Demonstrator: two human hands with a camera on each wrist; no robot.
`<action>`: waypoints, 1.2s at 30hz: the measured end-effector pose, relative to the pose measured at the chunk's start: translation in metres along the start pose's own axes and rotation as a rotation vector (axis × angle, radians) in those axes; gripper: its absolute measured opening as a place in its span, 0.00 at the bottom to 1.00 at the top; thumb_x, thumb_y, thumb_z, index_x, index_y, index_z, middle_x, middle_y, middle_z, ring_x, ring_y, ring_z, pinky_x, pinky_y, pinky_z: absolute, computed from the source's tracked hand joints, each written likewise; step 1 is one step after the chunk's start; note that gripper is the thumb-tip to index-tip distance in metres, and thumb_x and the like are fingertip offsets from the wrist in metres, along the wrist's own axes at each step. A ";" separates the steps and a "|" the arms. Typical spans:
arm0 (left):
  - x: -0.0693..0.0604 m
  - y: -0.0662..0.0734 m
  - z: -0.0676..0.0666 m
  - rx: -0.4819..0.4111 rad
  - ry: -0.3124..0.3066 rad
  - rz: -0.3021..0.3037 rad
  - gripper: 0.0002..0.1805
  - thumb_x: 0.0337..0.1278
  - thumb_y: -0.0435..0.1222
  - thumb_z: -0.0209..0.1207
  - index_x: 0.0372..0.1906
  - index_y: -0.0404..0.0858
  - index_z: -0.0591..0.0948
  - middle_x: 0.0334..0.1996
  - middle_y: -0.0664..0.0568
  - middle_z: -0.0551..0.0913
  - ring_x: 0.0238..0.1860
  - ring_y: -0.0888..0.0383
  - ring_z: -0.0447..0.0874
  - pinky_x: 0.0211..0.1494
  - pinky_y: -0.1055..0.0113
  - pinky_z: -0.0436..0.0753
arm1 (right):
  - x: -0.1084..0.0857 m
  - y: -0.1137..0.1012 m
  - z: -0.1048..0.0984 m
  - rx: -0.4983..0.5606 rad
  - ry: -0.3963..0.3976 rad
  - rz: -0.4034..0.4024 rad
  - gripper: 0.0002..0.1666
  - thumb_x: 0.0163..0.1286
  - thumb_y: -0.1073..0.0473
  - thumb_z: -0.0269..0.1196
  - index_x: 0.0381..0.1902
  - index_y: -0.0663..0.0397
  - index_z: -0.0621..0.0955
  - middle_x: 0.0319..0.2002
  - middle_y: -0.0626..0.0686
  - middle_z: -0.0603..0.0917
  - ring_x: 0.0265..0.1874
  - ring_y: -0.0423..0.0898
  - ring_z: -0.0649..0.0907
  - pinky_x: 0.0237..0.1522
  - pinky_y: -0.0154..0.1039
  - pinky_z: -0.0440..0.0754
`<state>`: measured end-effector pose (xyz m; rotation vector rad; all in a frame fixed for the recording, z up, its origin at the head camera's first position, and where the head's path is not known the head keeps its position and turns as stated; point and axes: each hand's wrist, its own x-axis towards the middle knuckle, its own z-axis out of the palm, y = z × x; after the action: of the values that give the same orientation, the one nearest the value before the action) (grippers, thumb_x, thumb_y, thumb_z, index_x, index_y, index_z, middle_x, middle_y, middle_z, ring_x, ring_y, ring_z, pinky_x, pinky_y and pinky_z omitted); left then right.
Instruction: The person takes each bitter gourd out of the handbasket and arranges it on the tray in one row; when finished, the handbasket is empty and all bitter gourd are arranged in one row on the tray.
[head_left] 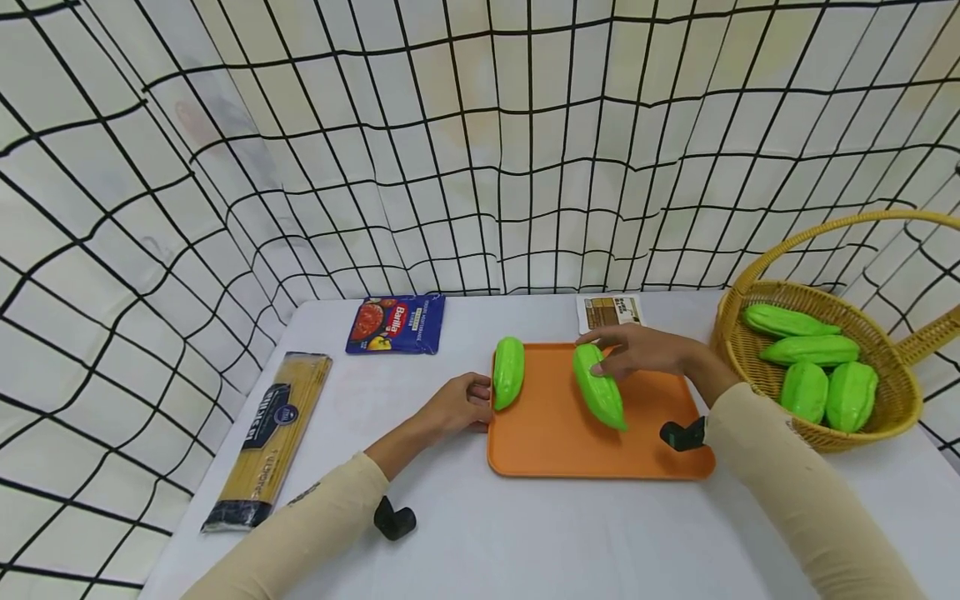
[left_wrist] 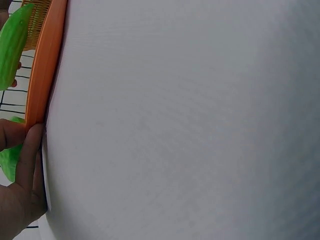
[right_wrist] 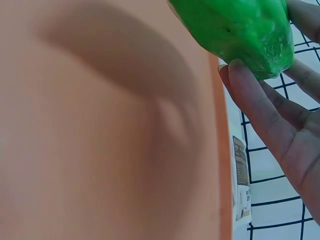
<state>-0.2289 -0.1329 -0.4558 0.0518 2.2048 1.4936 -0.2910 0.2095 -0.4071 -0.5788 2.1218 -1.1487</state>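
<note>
1. The held gourd (head_left: 603,396), bright green, is just above the tray (head_left: 555,454), over its middle, its shadow falling on the orange surface.
2. The right hand (head_left: 647,350) grips that gourd at its far end, fingers partly bent, thumb on one side and fingertips on the other.
3. The left hand (head_left: 459,403) pinches the tray's left edge between thumb and fingers, thumb on top, the gap closed down to the rim.
4. The second gourd (head_left: 509,373) lies on the tray, along its left edge.
5. Right of the tray stands the basket (head_left: 906,392), wicker, with a tall handle; four more gourds (head_left: 810,351) lie in it.
6. Just beyond the tray's far edge is the small packet (head_left: 610,312), brown and white.
7. The blue pouch (head_left: 405,325) lies beyond the tray to the left.
8. The pasta pack (head_left: 272,437) lies well left of the tray, slanted.
</note>
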 end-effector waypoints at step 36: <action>0.001 -0.002 0.000 0.011 -0.003 0.010 0.34 0.53 0.25 0.65 0.67 0.30 0.70 0.52 0.42 0.76 0.47 0.53 0.82 0.47 0.63 0.90 | 0.046 -0.002 0.023 0.058 0.099 0.037 0.38 0.69 0.49 0.66 0.72 0.55 0.68 0.60 0.63 0.77 0.48 0.50 0.85 0.54 0.47 0.87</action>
<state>-0.2293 -0.1336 -0.4575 0.0690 2.2142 1.4856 -0.3061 0.1656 -0.4304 -0.4624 2.1655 -1.2367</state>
